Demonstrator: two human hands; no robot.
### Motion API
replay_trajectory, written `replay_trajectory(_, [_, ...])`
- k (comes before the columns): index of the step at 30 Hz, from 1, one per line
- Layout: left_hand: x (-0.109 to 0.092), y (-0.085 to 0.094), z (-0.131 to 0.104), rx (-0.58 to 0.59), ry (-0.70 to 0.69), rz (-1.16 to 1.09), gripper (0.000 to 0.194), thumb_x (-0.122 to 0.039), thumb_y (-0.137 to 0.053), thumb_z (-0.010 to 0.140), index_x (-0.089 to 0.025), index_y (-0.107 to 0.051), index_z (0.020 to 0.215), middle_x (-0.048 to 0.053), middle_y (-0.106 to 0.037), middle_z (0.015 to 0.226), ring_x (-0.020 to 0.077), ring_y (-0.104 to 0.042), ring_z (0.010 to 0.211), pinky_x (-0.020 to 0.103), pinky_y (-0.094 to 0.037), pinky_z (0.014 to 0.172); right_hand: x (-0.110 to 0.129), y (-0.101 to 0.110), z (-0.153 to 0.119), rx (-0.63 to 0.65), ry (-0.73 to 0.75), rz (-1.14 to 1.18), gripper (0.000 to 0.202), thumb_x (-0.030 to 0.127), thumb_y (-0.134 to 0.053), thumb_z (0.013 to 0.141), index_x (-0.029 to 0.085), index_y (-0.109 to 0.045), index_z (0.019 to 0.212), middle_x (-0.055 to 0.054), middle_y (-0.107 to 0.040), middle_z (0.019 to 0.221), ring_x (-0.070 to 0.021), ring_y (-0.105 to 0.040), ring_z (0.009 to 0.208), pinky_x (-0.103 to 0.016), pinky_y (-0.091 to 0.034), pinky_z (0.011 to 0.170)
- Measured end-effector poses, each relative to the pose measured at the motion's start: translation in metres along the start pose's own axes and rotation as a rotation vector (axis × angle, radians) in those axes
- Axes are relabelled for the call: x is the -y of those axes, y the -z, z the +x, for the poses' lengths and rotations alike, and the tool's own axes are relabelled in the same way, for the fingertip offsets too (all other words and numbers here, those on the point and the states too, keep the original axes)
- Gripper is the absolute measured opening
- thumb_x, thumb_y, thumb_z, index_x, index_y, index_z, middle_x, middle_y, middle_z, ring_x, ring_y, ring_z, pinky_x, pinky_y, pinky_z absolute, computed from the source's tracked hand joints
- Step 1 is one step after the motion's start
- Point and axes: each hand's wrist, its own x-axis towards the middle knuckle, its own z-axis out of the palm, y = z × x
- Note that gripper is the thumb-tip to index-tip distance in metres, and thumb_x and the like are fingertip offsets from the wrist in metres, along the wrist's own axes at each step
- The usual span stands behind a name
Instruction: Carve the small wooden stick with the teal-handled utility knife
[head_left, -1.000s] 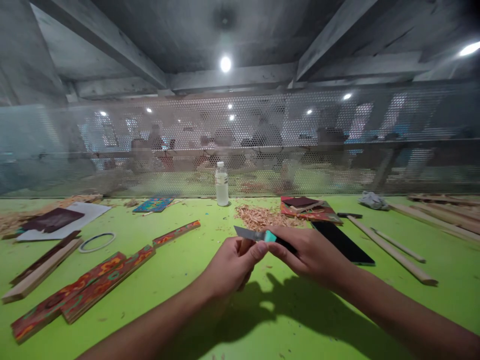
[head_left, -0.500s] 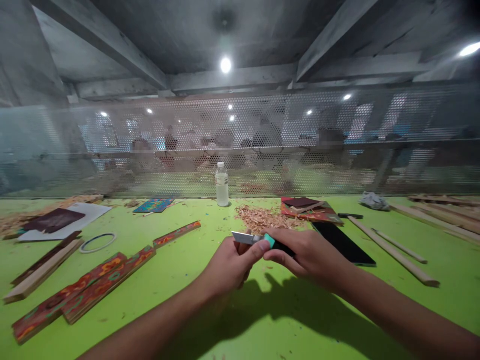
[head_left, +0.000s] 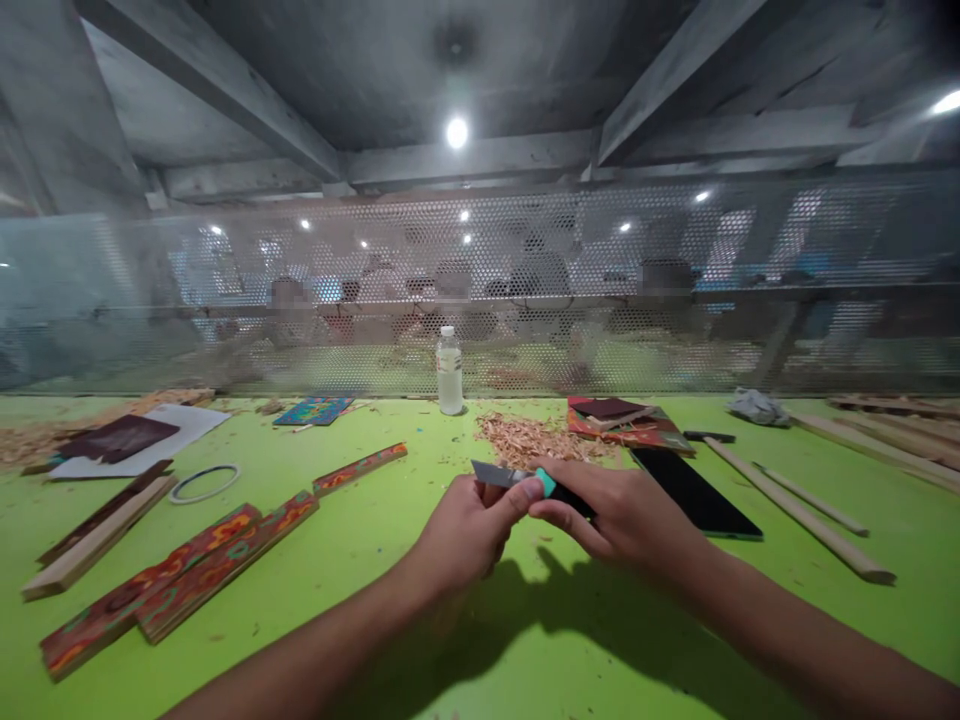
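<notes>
Item: green tabletop, water bottle at its far side, my landmark.
Item: shavings heap, nearer me than the bottle, to its right.
Item: right hand, well nearer than the bottle, wrapped round the knife.
Item: left hand, also nearer than the bottle; thumb pressed to the knife, fingers pinching a mostly hidden brown piece, probably wood.
Item: blade, bottle side of that piece, contact unclear.
Handling, my judgement: short, shallow thumb-pushed strokes; I'd keep fingers off the edge's path.
</notes>
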Motion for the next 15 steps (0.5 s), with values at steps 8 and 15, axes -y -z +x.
replay_trajectory(8, [0.0041, -0.0021, 0.0011, -0.071, -0.008, -0.006, 0.056, -0.070, -0.060, 0.089, -0.024, -0.040, 0.065, -0.010, -0.036, 0.043, 0.0068, -0.030, 0.038, 0.024, -0.025, 0.043, -0.0018, -0.0036, -0.0010, -0.078, -0.049, -0.026, 0.045, 0.056, -0.040, 0.107, 0.019, -0.064, 0.097, -0.006, -0.075, 0.078, -0.0222, -0.070, 0.062, -0.030, -0.042, 0.053])
replay_trajectory(15, [0.0049, -0.0023, 0.0005, -0.077, -0.033, -0.013, 0.054, -0.070, -0.057, 0.091, -0.024, -0.040, 0.069, -0.009, -0.039, 0.044, 0.0078, -0.030, 0.039, 0.025, -0.025, 0.044, -0.0089, 0.0046, 0.0019, -0.075, -0.085, -0.004, 0.048, 0.057, -0.036, 0.108, 0.020, -0.064, 0.097, -0.007, -0.074, 0.081, -0.0225, -0.070, 0.066, -0.030, -0.043, 0.056])
